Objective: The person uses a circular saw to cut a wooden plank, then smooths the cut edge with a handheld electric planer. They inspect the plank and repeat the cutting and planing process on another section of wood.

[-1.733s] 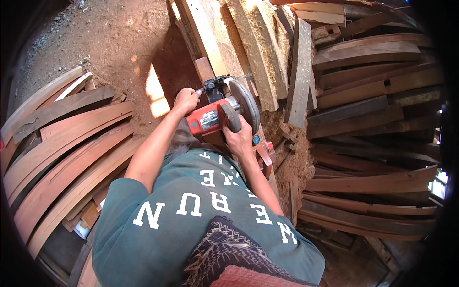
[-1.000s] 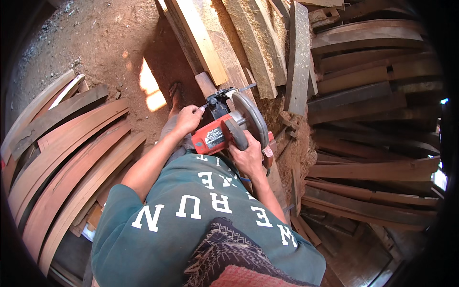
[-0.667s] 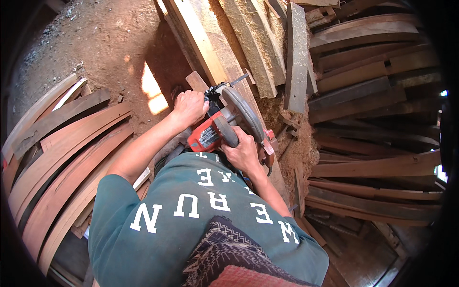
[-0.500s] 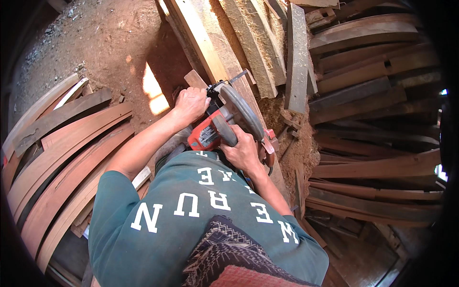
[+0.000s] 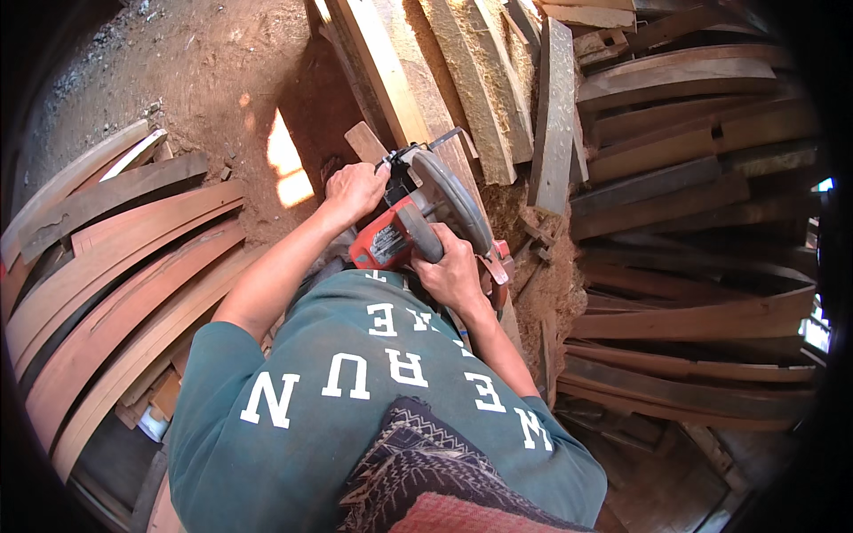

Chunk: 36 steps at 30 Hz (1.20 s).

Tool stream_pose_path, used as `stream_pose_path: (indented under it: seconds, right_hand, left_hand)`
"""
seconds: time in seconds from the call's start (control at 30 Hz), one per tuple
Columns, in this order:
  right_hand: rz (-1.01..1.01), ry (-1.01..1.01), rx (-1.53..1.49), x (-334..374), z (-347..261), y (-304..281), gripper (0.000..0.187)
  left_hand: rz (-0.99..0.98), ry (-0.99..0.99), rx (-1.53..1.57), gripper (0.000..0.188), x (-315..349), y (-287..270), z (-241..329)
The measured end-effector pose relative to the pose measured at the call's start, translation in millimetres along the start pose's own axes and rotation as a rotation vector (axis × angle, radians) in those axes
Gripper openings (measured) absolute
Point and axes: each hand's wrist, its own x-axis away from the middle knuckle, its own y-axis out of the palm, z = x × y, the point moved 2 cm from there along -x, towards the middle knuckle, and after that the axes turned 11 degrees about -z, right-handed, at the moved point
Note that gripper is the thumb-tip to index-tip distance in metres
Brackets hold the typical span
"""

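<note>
A red and grey circular saw (image 5: 385,240) rests on a long wooden plank (image 5: 391,75) in front of me. My right hand (image 5: 451,268) is wrapped round its dark rear handle. At the front of the saw, my left hand (image 5: 357,190) is closed at the black front part; its fingertips are partly hidden, so the exact grip there is hard to see. The rounded grey blade guard (image 5: 453,197) faces right, and a thin dark metal guide rod (image 5: 444,139) sticks out ahead of it. Beside my left hand lies a short wood piece (image 5: 362,139).
Curved reddish boards (image 5: 133,293) are stacked at my left. More curved timbers (image 5: 693,311) fill the right side. Sawdust-covered beams (image 5: 480,80) and a grey board (image 5: 553,115) lie ahead, right of the plank. Sawdust (image 5: 560,266) covers the ground near the saw.
The saw and both hands keep nearly the same place, with the saw slightly further forward along the plank. My view has shifted a little; both hands keep their hold.
</note>
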Motion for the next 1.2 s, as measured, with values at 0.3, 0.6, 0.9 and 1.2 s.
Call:
stream_pose_path:
  seconds: [0.3, 0.6, 0.9, 1.2]
  right_hand:
    - [-0.011, 0.084, -0.046, -3, 4, -2, 0.039]
    - [0.007, -0.029, -0.022, 0, -3, -4, 0.040]
    - [0.030, -0.098, -0.015, 2, 3, -1, 0.041]
    - [-0.013, -0.138, -0.012, 0, 5, -2, 0.041]
  left_hand:
    - [0.245, 0.290, 0.056, 0.036, 11, 4, 0]
    - [0.129, 0.085, 0.684, 0.019, 5, 42, -73]
    - [-0.007, -0.053, 0.913, 0.014, -1, 25, -63]
    - [-0.149, -0.144, 1.106, 0.009, -10, 28, -68]
